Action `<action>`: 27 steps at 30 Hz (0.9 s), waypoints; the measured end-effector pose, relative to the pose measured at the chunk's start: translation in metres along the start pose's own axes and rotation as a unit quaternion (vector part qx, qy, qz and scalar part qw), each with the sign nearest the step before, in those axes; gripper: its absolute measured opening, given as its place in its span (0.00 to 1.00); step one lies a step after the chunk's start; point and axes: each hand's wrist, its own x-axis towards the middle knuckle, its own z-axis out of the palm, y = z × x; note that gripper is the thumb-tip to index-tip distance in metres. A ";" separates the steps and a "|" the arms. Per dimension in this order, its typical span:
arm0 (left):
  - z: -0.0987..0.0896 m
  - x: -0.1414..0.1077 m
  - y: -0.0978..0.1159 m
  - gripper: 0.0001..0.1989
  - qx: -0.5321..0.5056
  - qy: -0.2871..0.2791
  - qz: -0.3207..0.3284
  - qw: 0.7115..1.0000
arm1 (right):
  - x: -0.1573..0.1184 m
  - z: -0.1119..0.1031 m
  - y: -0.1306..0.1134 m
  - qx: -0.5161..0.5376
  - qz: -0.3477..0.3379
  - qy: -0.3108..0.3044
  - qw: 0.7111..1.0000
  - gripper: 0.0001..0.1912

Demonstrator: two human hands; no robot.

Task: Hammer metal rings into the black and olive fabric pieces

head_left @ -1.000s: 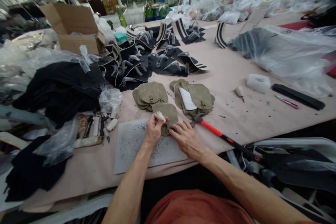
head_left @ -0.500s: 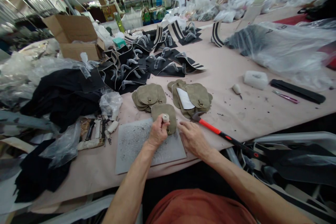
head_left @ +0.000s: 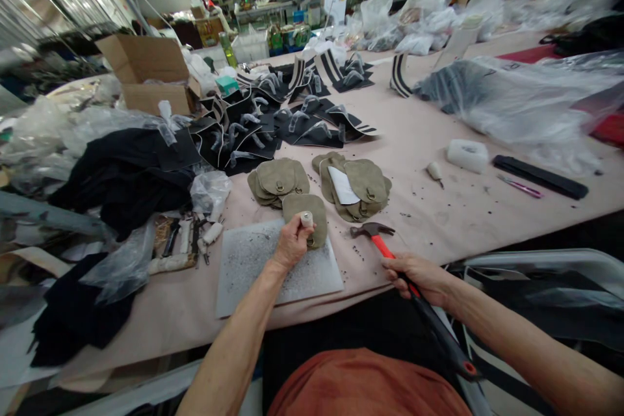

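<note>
Olive flap (head_left: 318,210) | left hand (head_left: 291,242) grips white tool (head_left: 307,220) upright over it | right hand (head_left: 415,277) clasps hammer (head_left: 381,245) below head

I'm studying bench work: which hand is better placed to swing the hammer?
Right, I'd judge: the right hand grips the hammer, while the left hand is occupied, holding a pale stubby tool over the olive flap.

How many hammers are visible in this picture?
1: a hammer in the right hand, to the right of the grey board. Others may be hidden.
</note>
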 end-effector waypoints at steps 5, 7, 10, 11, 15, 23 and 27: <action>0.001 0.000 0.002 0.06 -0.019 -0.002 -0.010 1.000 | -0.031 0.027 -0.060 -0.069 -0.223 0.118 0.965 0.17; 0.001 0.000 0.002 0.06 -0.025 0.000 -0.013 1.000 | -0.037 0.034 -0.086 -0.180 -0.365 0.212 0.888 0.19; 0.001 0.000 0.000 0.05 -0.022 0.005 -0.014 1.000 | -0.036 0.042 -0.111 -0.357 -0.425 0.266 0.788 0.17; 0.001 -0.001 0.000 0.05 -0.020 0.003 -0.015 1.000 | -0.035 0.043 -0.115 -0.420 -0.413 0.252 0.768 0.15; 0.002 -0.002 -0.005 0.05 -0.008 -0.001 -0.015 1.000 | -0.041 0.039 -0.130 -0.548 -0.371 0.193 0.724 0.14; 0.002 -0.002 -0.010 0.08 -0.013 -0.002 -0.028 1.000 | -0.047 0.045 -0.125 -0.440 -0.417 0.276 0.746 0.18; 0.001 -0.002 -0.009 0.06 0.008 -0.004 -0.017 1.000 | -0.042 0.038 -0.127 -0.486 -0.413 0.186 0.747 0.15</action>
